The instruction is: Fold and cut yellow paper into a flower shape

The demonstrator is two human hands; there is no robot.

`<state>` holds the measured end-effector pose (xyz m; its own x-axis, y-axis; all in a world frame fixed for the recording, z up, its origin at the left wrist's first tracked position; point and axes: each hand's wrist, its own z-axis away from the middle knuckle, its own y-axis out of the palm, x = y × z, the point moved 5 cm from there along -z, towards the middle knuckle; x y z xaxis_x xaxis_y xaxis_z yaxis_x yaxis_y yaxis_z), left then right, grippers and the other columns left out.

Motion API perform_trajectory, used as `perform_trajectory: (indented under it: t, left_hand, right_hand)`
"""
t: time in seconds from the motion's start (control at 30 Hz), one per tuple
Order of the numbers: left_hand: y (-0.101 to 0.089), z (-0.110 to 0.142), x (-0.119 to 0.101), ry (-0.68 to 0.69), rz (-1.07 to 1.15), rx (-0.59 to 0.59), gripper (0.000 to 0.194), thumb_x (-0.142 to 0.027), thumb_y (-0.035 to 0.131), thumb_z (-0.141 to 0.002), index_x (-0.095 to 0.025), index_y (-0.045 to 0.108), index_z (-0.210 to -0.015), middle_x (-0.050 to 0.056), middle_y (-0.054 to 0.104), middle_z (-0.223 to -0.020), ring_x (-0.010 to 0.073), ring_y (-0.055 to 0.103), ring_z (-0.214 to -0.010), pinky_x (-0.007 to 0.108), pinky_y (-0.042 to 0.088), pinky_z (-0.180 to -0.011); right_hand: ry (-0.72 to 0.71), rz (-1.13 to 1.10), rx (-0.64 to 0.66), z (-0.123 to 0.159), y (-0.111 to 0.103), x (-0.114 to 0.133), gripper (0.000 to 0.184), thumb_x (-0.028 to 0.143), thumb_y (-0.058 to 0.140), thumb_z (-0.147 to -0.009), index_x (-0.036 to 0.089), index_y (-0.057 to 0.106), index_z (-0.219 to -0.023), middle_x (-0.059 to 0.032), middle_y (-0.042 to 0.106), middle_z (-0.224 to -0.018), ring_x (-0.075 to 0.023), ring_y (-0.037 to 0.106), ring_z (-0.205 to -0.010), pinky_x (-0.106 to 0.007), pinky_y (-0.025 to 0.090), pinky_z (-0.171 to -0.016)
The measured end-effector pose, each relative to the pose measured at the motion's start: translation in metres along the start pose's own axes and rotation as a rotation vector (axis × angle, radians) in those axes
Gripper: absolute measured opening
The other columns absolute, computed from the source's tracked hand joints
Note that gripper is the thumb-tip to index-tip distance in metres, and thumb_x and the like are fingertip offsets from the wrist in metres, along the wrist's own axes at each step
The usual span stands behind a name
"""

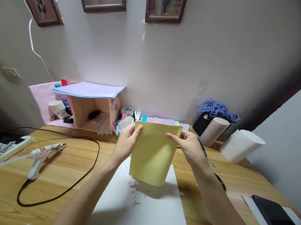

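A yellow sheet of paper [153,156] hangs upright above the desk, held near its top corners. My left hand [126,141] is closed on its left edge, thumb on the near face. At the right edge my right hand [188,145] pinches it the same way. The fingers behind the sheet are hidden. Below lies a large white sheet [144,214] marked with red and dark smudges, and the yellow paper casts a shadow on it.
A white glue gun [39,160] with a looping black cable lies left. Behind stand an open cardboard box [89,105], paper cups [57,107], blue yarn [217,109] and a white paper roll [242,145]. A black phone [279,215] lies at right, a power strip [7,153] far left.
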<state>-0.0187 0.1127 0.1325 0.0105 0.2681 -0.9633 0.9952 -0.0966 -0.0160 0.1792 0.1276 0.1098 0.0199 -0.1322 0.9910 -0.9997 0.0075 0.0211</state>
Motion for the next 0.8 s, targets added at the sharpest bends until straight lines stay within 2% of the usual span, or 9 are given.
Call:
perform_trajectory:
  t: [0.23,0.5,0.63,0.73,0.8]
  left_hand:
    - [-0.004,0.001,0.0,0.027,-0.014,-0.035,0.028,-0.042,0.054,-0.076,-0.015,0.06,-0.078,0.003,0.062,-0.069,0.0164,0.057,-0.063,0.023,0.041,-0.053]
    - [-0.005,0.002,0.0,0.06,-0.081,-0.053,0.028,-0.04,0.049,-0.081,-0.015,0.06,-0.082,0.004,0.061,-0.071,0.0156,0.056,-0.065,0.023,0.041,-0.054]
    - [-0.012,0.003,-0.005,0.217,-0.291,-0.223,0.023,-0.035,0.046,-0.083,-0.016,0.06,-0.081,0.002,0.058,-0.068,0.0122,0.051,-0.059,0.021,0.036,-0.051]
    - [-0.016,0.006,-0.012,0.361,-0.478,-0.318,0.019,-0.03,0.046,-0.083,-0.017,0.06,-0.08,0.0,0.054,-0.064,0.0101,0.045,-0.055,0.02,0.033,-0.051]
    - [-0.016,0.006,-0.013,0.421,-0.531,-0.335,0.017,-0.027,0.046,-0.083,-0.017,0.059,-0.081,-0.001,0.053,-0.063,0.0094,0.043,-0.055,0.02,0.033,-0.051]
  right_hand:
    - [0.032,-0.024,0.066,0.0,0.005,-0.004,0.036,0.039,0.074,-0.058,0.015,0.069,-0.084,-0.0086,0.071,-0.086,-0.0238,0.066,-0.075,-0.031,0.054,-0.063]
    - [0.019,-0.049,0.147,0.001,0.007,-0.002,0.034,0.041,0.07,-0.064,0.014,0.068,-0.085,-0.0088,0.07,-0.083,-0.0223,0.065,-0.075,-0.031,0.053,-0.064]
    - [-0.046,-0.055,0.2,0.005,0.011,0.007,0.033,0.041,0.063,-0.072,0.018,0.065,-0.096,-0.0053,0.069,-0.088,-0.018,0.063,-0.071,-0.029,0.052,-0.063]
    - [-0.11,-0.016,0.162,0.008,0.012,0.013,0.031,0.042,0.06,-0.075,0.019,0.066,-0.095,-0.0038,0.068,-0.082,-0.0163,0.061,-0.066,-0.025,0.049,-0.055]
    - [-0.133,0.008,0.131,0.009,0.012,0.015,0.03,0.041,0.062,-0.073,0.018,0.066,-0.092,-0.0035,0.067,-0.078,-0.015,0.059,-0.061,-0.023,0.046,-0.048]
